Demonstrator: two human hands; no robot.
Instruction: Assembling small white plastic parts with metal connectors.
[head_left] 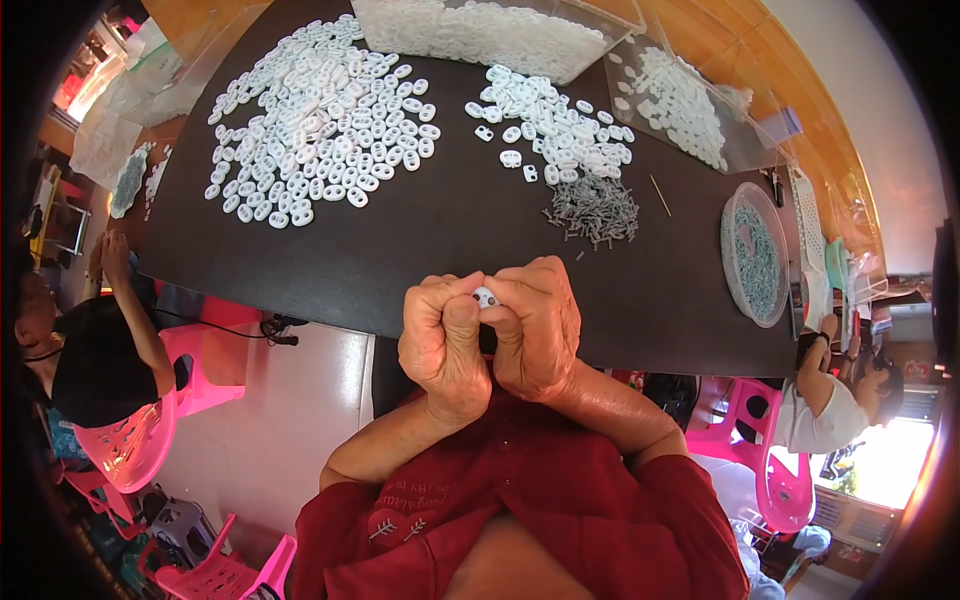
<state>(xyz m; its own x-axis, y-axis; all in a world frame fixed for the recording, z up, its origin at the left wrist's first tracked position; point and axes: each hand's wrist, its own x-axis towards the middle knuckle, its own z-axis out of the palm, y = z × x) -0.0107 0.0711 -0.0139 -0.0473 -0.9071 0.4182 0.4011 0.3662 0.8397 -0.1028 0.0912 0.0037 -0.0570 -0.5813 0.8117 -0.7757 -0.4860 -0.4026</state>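
Note:
Close to the table's near edge, my two hands meet around a small white oval plastic piece with two dark holes (485, 297). My left hand (441, 345) pinches its left side between thumb and fingers, while my right hand (540, 325) grips the right side; the fingers partly cover it. Beyond my hands, a loose heap of short grey spring-like pieces (595, 212) lies on the dark table (400, 240). Right behind it is a small pile of white oval pieces (565, 125). Farther left spreads a much larger pile of similar two-hole ovals (320, 135).
Clear plastic boxes holding white pieces stand at the back, one in the middle (606, 48) and one at right (752, 155). A round tub (729, 258) of grey-green bits sits at the right edge. A thin stick (661, 195) lies nearby. Other people sit left and right.

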